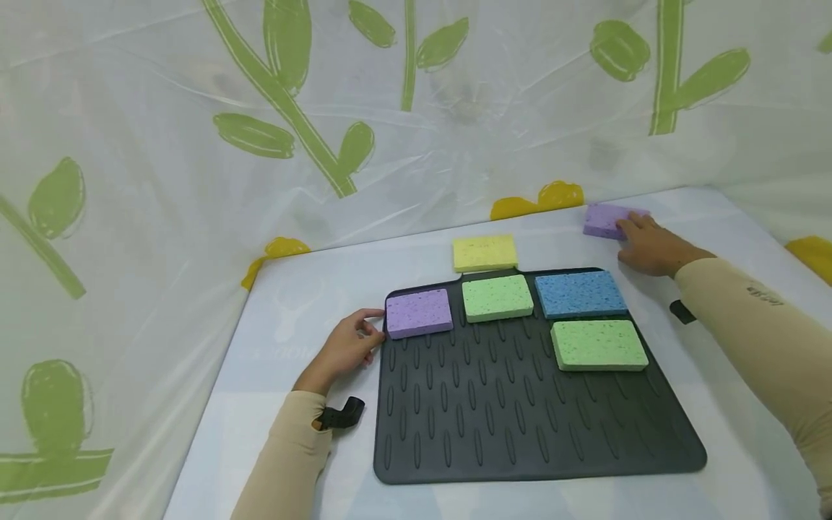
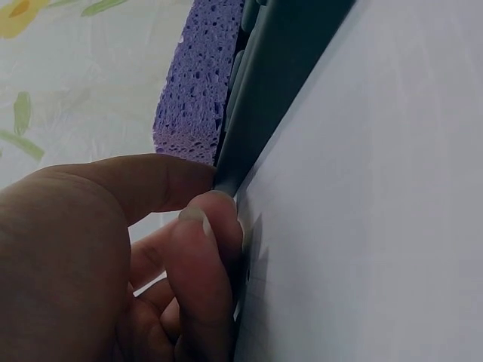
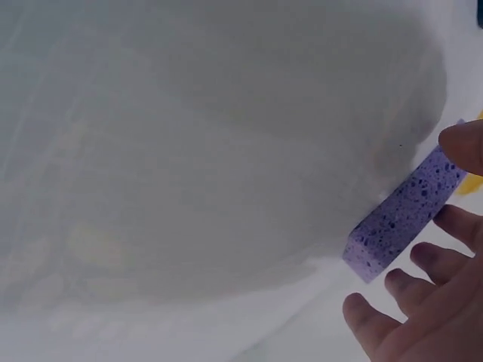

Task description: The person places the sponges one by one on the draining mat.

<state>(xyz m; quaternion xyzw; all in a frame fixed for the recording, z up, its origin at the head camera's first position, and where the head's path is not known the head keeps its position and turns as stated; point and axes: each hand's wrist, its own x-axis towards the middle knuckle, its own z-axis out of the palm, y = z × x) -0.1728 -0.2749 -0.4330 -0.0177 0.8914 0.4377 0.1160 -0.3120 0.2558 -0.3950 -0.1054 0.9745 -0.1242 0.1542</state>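
Observation:
My left hand (image 1: 347,348) is at the left edge of a black ribbed drying mat (image 1: 481,412). In the left wrist view, thumb and finger pinch the mat's edge right below a purple sponge (image 2: 198,75). That sponge lies on the mat's back left corner. Far to the right, my right hand (image 1: 659,245) holds another purple sponge (image 1: 604,220) at the back of the table. The right wrist view has this sponge (image 3: 407,211) between the thumb on one side and a finger on the other, while the remaining fingers are spread.
On the mat lie a green sponge (image 1: 497,297) at the back middle, a blue sponge (image 1: 581,294) at the back right and a second green sponge (image 1: 599,345) in front of the blue one. A yellow sponge (image 1: 484,253) sits behind the mat. A leaf-patterned sheet (image 1: 455,159) hangs behind the table.

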